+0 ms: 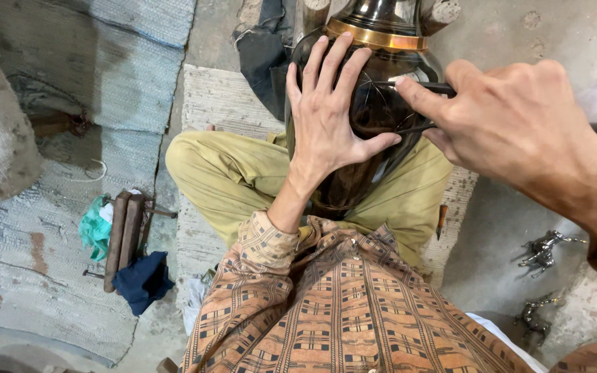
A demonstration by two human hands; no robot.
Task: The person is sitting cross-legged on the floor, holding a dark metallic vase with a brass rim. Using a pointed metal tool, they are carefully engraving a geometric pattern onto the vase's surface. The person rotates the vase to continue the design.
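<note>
Dark glossy metal, the vase with its brass band lies in the seated person's lap, the left hand spread flat against its belly, grip released, while the right hand pinches a thin dark tool against its surface.

Dark metal vase lies across the lap, blocking the centre; left hand spread flat on it, right hand pressing a thin dark tool against it. Left side: wooden-handled tools, green cloth and navy cloth clutter the mat. Right: small metal horse figurines on bare floor, open room between them and the knee.
</note>
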